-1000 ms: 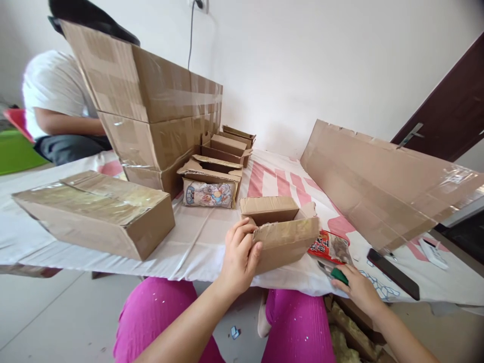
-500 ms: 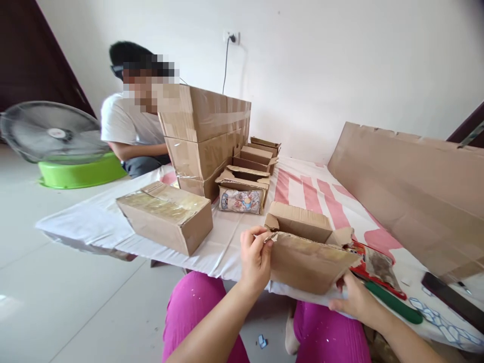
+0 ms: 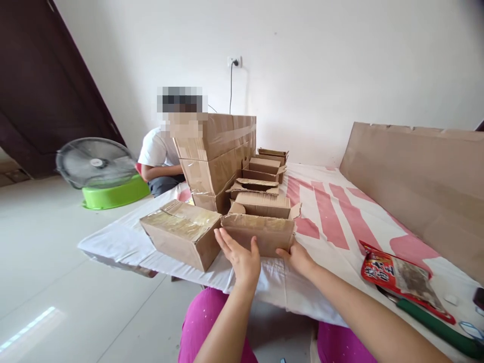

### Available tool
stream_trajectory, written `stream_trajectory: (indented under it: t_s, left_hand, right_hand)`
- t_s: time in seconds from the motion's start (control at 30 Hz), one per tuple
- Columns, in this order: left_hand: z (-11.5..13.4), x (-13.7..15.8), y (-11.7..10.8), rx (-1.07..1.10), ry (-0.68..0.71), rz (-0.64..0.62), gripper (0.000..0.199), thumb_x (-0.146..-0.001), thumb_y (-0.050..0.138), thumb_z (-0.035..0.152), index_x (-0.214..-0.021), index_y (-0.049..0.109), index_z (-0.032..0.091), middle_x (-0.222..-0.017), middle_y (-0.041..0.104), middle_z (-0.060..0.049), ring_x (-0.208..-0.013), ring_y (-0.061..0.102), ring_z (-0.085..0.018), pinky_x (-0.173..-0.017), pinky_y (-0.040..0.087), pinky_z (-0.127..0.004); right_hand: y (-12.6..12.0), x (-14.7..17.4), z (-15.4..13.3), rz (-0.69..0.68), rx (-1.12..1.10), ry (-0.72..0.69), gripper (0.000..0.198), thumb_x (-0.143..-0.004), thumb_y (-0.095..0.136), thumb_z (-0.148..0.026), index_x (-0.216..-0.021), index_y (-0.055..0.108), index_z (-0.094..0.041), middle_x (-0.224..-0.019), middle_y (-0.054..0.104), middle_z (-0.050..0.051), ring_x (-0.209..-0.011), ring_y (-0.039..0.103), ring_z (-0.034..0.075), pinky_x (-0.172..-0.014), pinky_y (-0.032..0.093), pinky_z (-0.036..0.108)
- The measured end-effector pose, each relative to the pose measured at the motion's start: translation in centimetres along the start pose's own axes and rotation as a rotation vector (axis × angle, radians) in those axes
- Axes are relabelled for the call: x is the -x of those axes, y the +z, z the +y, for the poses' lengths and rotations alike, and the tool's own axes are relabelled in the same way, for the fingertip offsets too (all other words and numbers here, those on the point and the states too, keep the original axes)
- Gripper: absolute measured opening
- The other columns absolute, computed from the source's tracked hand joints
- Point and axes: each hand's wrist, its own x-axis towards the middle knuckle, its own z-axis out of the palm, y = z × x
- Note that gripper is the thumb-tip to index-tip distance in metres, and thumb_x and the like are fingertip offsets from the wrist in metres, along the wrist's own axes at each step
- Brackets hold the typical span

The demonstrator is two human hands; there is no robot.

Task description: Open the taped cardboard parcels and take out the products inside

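An open-topped cardboard box [image 3: 260, 236] sits on the table close in front of me, its flaps raised at the top and sides. The flat fingers of my left hand [image 3: 242, 257] rest against its front face near the left corner, spread and not wrapped round anything. At the lower right corner my right hand [image 3: 298, 257] grips the box, thumb on the front and fingers round the side, partly hidden. A closed, taped cardboard box [image 3: 181, 234] lies just left of it. Several more open boxes [image 3: 264, 169] stand in a row behind.
Tall stacked taped cartons [image 3: 219, 161] rise at the left rear, with a person [image 3: 159, 156] behind them. A red food packet [image 3: 401, 277] and a green-handled tool [image 3: 434, 322] lie at right. A large cardboard sheet [image 3: 412, 186] leans there. A fan [image 3: 96, 161] stands far left.
The open box has moved left and away from me, up to the row of boxes. My left hand has released its top edge and flattened against the front. The view has turned right.
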Motion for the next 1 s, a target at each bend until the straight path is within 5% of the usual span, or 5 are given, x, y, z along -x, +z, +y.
stream_trajectory:
  t_s: [0.1, 0.23, 0.5, 1.0]
  left_hand:
    - [0.1, 1.2, 0.6, -0.162, 0.020, -0.132, 0.094, -0.083, 0.063, 0.028, -0.153, 0.001, 0.023, -0.159, 0.000, -0.020, -0.147, 0.006, -0.041, -0.115, 0.020, -0.062]
    - [0.0, 2.6, 1.5, -0.225, 0.022, -0.278, 0.089, -0.083, 0.063, 0.033, -0.152, 0.007, 0.024, -0.159, -0.002, -0.020, -0.146, 0.005, -0.045, -0.112, 0.024, -0.065]
    - [-0.4, 3.0, 2.9, -0.212, 0.048, -0.293, 0.098, -0.083, 0.063, 0.035, -0.152, -0.006, 0.023, -0.158, -0.017, -0.019, -0.146, -0.012, -0.044, -0.113, 0.020, -0.067]
    - [-1.1, 1.1, 4.9, -0.360, 0.038, -0.374, 0.109, -0.079, 0.067, 0.030, -0.151, -0.014, 0.021, -0.156, -0.020, -0.027, -0.143, -0.010, -0.050, -0.110, 0.023, -0.067]
  right_hand:
    - [1.7, -0.6, -0.3, 0.068, -0.027, -0.023, 0.049, -0.079, 0.063, -0.030, -0.125, 0.052, -0.019, -0.117, 0.065, 0.012, -0.109, 0.061, 0.028, -0.096, 0.046, 0.045]
    - [2.0, -0.4, 0.4, 0.103, -0.110, -0.020, 0.049, -0.082, 0.057, -0.026, -0.128, 0.048, -0.017, -0.086, 0.068, 0.005, -0.080, 0.065, 0.022, -0.076, 0.053, 0.038]
    - [1.8, -0.6, 1.3, 0.099, -0.198, 0.007, 0.040, -0.076, 0.063, -0.021, -0.115, 0.055, -0.017, -0.066, 0.061, -0.003, -0.065, 0.063, 0.018, -0.065, 0.051, 0.031]
    - [1.5, -1.1, 1.4, 0.109, -0.282, 0.010, 0.034, -0.073, 0.062, -0.012, -0.107, 0.057, -0.017, -0.091, 0.068, 0.004, -0.067, 0.063, 0.015, -0.072, 0.052, 0.034]
